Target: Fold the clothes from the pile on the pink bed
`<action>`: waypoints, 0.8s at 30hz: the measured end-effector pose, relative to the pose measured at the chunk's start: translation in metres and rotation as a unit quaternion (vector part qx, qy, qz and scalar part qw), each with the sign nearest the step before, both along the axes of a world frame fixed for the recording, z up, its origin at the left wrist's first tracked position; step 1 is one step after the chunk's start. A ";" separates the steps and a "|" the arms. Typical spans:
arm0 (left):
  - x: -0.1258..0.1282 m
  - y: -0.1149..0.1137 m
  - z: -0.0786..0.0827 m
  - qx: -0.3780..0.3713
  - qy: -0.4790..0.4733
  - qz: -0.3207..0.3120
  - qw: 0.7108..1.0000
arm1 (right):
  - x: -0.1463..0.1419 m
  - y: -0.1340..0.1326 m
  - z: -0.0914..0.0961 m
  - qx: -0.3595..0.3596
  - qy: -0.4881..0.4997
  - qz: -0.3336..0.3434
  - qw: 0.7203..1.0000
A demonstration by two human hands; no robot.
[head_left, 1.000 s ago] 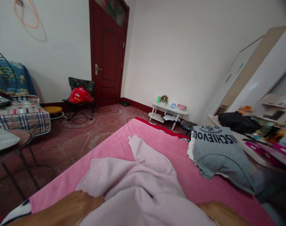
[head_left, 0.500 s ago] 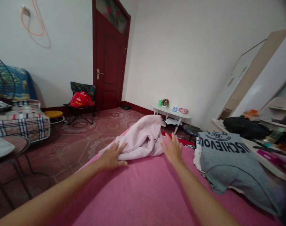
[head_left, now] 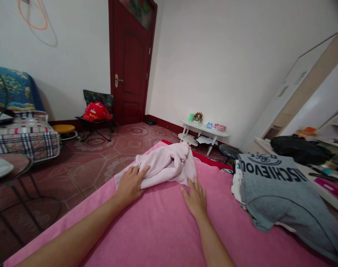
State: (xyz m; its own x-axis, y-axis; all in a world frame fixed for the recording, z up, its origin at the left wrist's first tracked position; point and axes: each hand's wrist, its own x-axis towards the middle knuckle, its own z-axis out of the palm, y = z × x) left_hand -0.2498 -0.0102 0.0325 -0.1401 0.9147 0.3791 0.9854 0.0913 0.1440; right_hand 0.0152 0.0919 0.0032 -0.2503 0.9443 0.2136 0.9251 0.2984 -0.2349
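Observation:
A pale pink garment (head_left: 165, 163) lies crumpled at the far end of the pink bed cover (head_left: 158, 226), with small dark marks near a fold opening. My left hand (head_left: 131, 185) rests on its near left edge, fingers stretched over the cloth and thumb apart. At the near right corner is my right hand (head_left: 195, 198), low over the cover; its fingertips touch the garment's edge and its fingers are spread. To the right lies a grey shirt (head_left: 280, 196) with dark lettering, on top of other clothes.
Beyond the bed, a low white table (head_left: 205, 128) holds a small flower pot. A folding chair with a red bag (head_left: 96, 111) stands by the dark red door (head_left: 131, 66). A round glass table (head_left: 19, 165) is at the left; a black bag (head_left: 299, 148) lies at the right.
The garment's raised top has dropped and now lies flatter. My right hand has come down and nearer to me along its right side. My left hand stays on the left edge.

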 end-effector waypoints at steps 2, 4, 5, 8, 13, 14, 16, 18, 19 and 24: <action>0.000 0.000 0.007 -0.010 0.000 -0.010 1.000 | 0.001 0.000 -0.001 -0.008 0.007 0.005 1.000; -0.002 -0.003 0.021 -0.026 -0.006 -0.013 1.000 | 0.003 0.000 -0.002 -0.015 0.017 0.013 1.000; -0.004 -0.006 0.030 -0.029 -0.008 -0.014 0.999 | 0.004 0.000 -0.002 -0.017 0.025 0.016 0.999; -0.012 -0.027 0.061 -0.022 -0.001 -0.022 1.000 | 0.008 -0.001 -0.001 -0.017 0.072 0.041 0.996; -0.043 -0.080 0.091 -0.054 0.019 -0.028 0.998 | 0.013 -0.003 0.001 -0.011 0.183 0.095 0.979; -0.049 -0.088 0.094 -0.082 0.032 -0.029 0.996 | 0.013 -0.004 0.002 -0.013 0.185 0.103 0.977; -0.053 -0.097 0.101 -0.139 0.060 -0.049 0.987 | 0.011 -0.006 0.002 -0.017 0.168 0.116 0.979; -0.045 -0.094 0.111 -0.161 0.066 -0.101 0.979 | 0.009 -0.007 0.003 -0.018 0.148 0.122 0.981; -0.036 -0.087 0.118 -0.151 0.057 -0.132 0.978 | 0.009 -0.008 0.003 -0.017 0.143 0.123 0.982; 0.024 -0.012 0.128 -0.062 -0.028 -0.215 0.974 | 0.011 -0.007 -0.002 0.003 0.222 0.135 0.966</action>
State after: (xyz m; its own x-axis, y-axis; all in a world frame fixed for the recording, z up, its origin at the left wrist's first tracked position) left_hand -0.2259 -0.0224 0.1609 0.2487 0.9317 0.2646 0.9271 -0.3081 0.2134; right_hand 0.0258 0.0852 0.0016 -0.3696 0.8557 0.3621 0.6225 0.5173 -0.5872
